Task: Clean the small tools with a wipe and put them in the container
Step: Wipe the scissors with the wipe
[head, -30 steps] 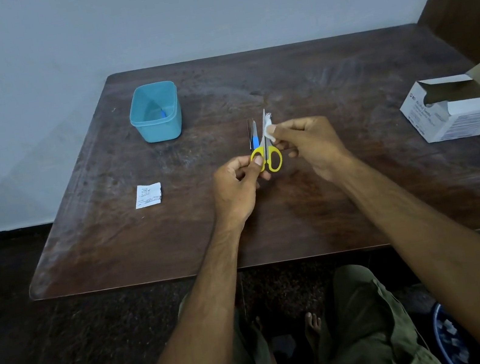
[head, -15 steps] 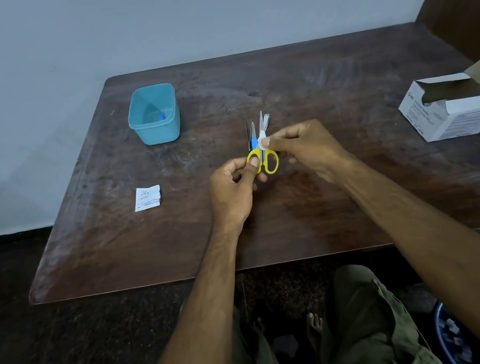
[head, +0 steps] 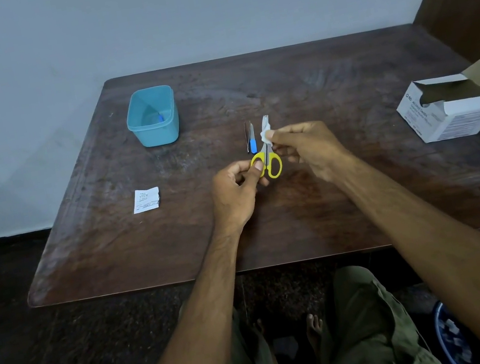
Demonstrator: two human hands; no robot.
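L hand grips scissors handle; R hand pinches wipe on blades.

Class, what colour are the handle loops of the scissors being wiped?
Yellow, on the small metal-bladed scissors; the head view shows them clearly.

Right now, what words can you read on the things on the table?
Box: "BD" beside a round logo; the next line looks like "Alcohol Swabs", not certain.
Box, smaller lines: too blurred to read.
Torn packet: print too small to read.
Scissors, tub: no words visible.
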